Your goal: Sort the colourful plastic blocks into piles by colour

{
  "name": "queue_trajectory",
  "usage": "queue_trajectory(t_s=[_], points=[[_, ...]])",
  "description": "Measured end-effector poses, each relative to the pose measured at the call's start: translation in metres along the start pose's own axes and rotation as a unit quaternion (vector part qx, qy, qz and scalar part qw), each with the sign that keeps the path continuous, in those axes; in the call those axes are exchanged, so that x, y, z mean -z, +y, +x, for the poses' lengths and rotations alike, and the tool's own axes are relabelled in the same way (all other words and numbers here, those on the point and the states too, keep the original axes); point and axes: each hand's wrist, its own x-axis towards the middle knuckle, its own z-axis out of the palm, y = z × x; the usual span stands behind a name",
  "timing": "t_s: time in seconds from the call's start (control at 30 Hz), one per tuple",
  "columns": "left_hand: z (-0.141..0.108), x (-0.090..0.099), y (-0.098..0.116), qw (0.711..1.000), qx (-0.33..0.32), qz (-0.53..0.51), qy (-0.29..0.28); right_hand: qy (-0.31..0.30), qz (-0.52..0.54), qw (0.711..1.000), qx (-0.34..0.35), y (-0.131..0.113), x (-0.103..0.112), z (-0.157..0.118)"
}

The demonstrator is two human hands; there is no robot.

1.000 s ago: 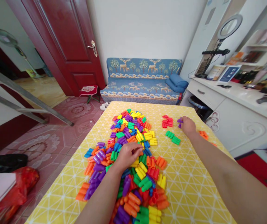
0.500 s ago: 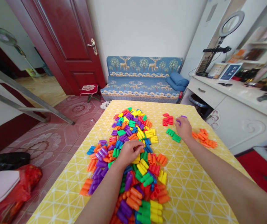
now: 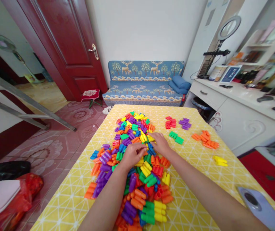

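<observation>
A long heap of plastic toy blocks (image 3: 130,183), bullet-shaped tubes joined side by side in several colours, lies on the yellow table. Over its middle, my left hand (image 3: 134,155) has thumb and fingertips pressed together; whatever is in them is hidden. My right hand (image 3: 161,145) reaches in from the right, thumb and forefinger apart around a yellow block (image 3: 149,138) in the heap. Right of the heap sit separate groups: red blocks (image 3: 170,123), purple blocks (image 3: 185,124), green blocks (image 3: 176,138), orange blocks (image 3: 206,140) and yellow blocks (image 3: 220,161).
A phone (image 3: 260,205) lies at the table's right edge, by my right forearm. Beyond the patterned yellow tablecloth (image 3: 190,179) stands a blue sofa (image 3: 142,88). A white dresser (image 3: 243,112) is on the right, a red stool (image 3: 90,94) by the door.
My right hand has moved left from the purple blocks to the heap, leaving the purple group on the table. My left hand stays over the heap. The view has shifted slightly right.
</observation>
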Motion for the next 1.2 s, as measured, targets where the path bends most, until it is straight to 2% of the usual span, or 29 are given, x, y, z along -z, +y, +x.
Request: queue_trajectory(t_s=[0.07,0.17,0.33,0.4,0.53,0.63,0.8,0.9,1.0,1.1,1.2], points=[[0.000,0.000,-0.001,1.000,-0.001,0.003,-0.002,0.003,0.029,0.999,-0.017,-0.003,-0.002,-0.001],[0.000,-0.001,-0.001,1.000,0.001,-0.004,0.003,0.040,0.108,0.992,-0.047,-0.006,-0.004,-0.005],[0.000,0.001,0.001,0.996,0.014,-0.076,0.039,0.110,0.283,0.948,-0.094,-0.028,0.002,-0.019],[0.000,0.001,0.001,0.993,0.029,-0.102,0.046,0.123,0.304,0.940,-0.099,-0.042,0.005,-0.027],[0.000,0.002,0.002,0.995,0.028,-0.095,0.024,0.139,0.284,0.946,-0.076,-0.068,0.007,-0.044],[0.000,0.002,0.002,0.996,0.019,-0.087,0.019,0.129,0.318,0.937,-0.068,-0.076,0.008,-0.052],[-0.002,0.001,0.001,0.993,0.018,-0.112,0.029,0.094,0.427,0.893,-0.108,-0.071,0.013,-0.058],[-0.003,0.000,0.001,0.991,0.021,-0.128,0.035,0.062,0.420,0.898,-0.120,-0.064,0.015,-0.058],[-0.002,0.002,0.005,0.993,-0.018,-0.119,0.019,0.038,0.396,0.910,-0.117,-0.063,0.019,-0.060],[-0.001,0.005,0.010,0.993,-0.055,-0.104,-0.004,0.030,0.387,0.915,-0.111,-0.071,0.024,-0.067],[-0.001,0.006,0.012,0.994,-0.056,-0.090,-0.013,0.049,0.374,0.917,-0.128,-0.073,0.030,-0.080]])
